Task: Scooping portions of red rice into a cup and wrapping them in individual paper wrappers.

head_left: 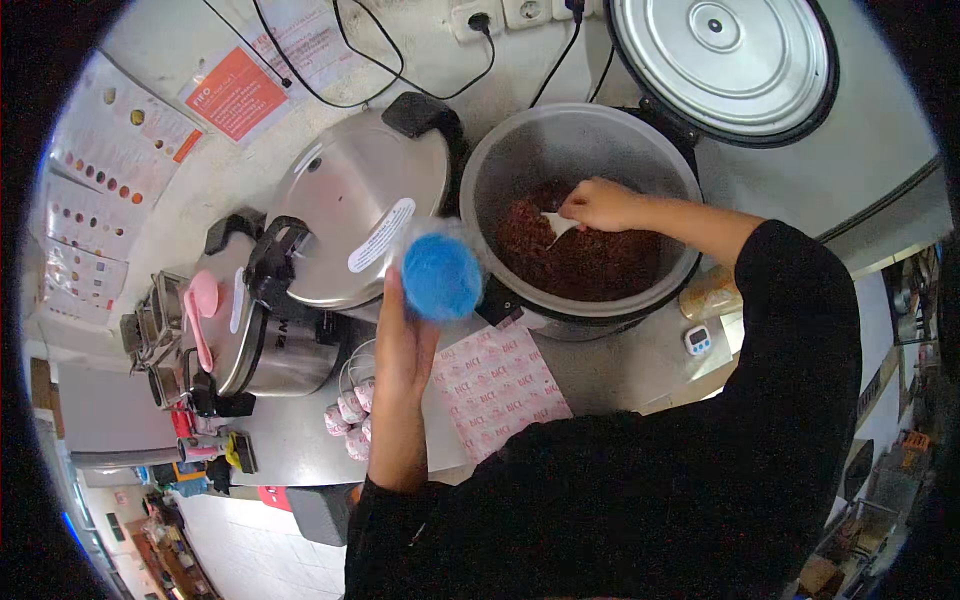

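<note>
My right hand [598, 204] reaches into the large open rice cooker pot [520, 150] and grips a white paddle [556, 225] that sits in dark reddish-brown cooked grain [580, 260]. My left hand [402, 340] is raised beside the pot's left rim and holds a round container with a blue base [441, 277] turned toward the camera. The cooker's round metal lid [722, 55] stands open behind the pot.
A shut stainless cooker [330, 250] with black handles stands to the left, a pink paddle [203, 305] beside it. A pink-and-white patterned bag [497, 385] lies on the steel counter [290, 430]. A small white timer [698, 340] sits at right. Cables run to wall sockets [500, 15].
</note>
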`<state>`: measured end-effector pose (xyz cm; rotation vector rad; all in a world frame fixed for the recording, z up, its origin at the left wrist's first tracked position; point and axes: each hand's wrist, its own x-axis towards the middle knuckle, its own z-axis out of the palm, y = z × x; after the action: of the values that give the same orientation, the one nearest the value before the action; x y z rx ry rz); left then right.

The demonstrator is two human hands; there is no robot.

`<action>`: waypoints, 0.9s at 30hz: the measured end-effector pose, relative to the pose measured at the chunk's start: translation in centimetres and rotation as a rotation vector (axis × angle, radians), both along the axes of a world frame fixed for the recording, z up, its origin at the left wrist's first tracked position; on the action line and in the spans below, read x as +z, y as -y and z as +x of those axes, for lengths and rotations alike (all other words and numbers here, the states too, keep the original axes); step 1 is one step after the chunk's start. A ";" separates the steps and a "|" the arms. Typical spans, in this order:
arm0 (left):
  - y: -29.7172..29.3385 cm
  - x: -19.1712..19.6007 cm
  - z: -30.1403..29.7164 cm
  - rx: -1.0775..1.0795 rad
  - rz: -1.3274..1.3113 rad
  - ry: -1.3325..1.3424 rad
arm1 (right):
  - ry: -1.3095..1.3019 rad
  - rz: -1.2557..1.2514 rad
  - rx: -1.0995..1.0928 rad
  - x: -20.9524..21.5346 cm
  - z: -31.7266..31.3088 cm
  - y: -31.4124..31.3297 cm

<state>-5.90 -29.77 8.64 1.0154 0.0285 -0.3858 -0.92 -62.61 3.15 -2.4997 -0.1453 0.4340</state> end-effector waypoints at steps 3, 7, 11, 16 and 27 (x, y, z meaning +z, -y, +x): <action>2.9 0.2 2.4 -0.035 0.050 0.124 | 0.040 -0.025 -0.012 3.3 -0.9 1.5; 6.3 0.1 4.1 -0.092 0.054 0.168 | 0.104 -0.126 -0.120 10.7 -3.0 1.6; 11.5 -0.4 3.9 -0.067 0.023 0.100 | 0.338 -0.368 -0.166 14.2 -4.9 0.6; 16.2 0.1 3.8 -0.050 -0.080 -0.062 | 0.277 -0.520 -0.084 15.2 -8.2 -4.0; 14.4 1.2 4.6 -0.294 -0.349 -0.139 | 0.771 -0.548 0.022 17.3 -12.3 -4.3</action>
<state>-1.32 -44.16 9.84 0.6462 -0.0626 -0.7040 -13.18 -58.27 20.49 -3.0750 -0.3957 -0.5874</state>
